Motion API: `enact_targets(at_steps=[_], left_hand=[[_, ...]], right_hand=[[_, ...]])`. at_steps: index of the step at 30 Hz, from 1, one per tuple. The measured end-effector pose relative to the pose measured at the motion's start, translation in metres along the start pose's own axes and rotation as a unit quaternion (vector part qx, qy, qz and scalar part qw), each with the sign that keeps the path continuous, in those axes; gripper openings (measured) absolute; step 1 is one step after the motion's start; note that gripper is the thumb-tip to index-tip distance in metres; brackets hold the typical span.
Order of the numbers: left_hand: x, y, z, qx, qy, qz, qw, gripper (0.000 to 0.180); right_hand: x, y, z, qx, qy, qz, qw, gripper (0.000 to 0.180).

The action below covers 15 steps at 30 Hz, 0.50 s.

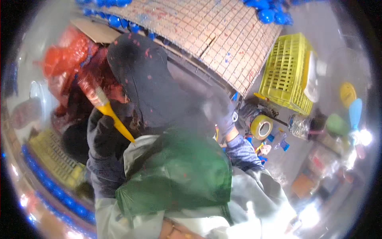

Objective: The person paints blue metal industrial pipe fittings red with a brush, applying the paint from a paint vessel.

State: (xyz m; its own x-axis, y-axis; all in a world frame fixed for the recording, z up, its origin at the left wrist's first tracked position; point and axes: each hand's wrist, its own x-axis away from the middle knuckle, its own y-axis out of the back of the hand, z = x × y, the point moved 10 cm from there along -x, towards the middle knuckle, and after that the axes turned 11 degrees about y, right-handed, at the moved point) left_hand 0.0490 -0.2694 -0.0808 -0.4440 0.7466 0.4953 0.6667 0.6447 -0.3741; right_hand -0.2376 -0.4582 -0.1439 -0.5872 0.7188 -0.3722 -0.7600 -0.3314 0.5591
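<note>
My left hand [104, 137], in a dark glove, is closed around the yellow handle of a paintbrush [113, 117]. Its pale bristles point up and to the left. A large dark rounded shape [147, 75] flecked with red fills the middle, just right of the brush. My right hand [221, 113], also dark-gloved and blurred by motion, is at the lower right edge of that shape. Whether it grips the shape cannot be told. A green apron [179, 175] covers my front below both hands.
A pale wire grid [207, 32] edged with blue balls [266, 14] lies at the top. A yellow crate [286, 75], a roll of tape [260, 127] and a clear bottle [300, 125] are on the right. Red-stained bags [67, 55] sit on the left, with another yellow crate [55, 159] below them.
</note>
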Motion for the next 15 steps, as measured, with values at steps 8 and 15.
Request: enact_targets(at_steps=[8,15], left_hand=[[-0.027,-0.082,0.022,-0.179,0.037,0.105,0.977,0.033],[-0.013,-0.062,-0.036,-0.225,-0.088,-0.003,0.97,0.034]], right_hand=[[-0.101,-0.053,0.178,-0.22,0.361,0.087,0.902,0.049],[-0.127,-0.067,0.144,-0.333,0.168,0.053,0.926,0.042]])
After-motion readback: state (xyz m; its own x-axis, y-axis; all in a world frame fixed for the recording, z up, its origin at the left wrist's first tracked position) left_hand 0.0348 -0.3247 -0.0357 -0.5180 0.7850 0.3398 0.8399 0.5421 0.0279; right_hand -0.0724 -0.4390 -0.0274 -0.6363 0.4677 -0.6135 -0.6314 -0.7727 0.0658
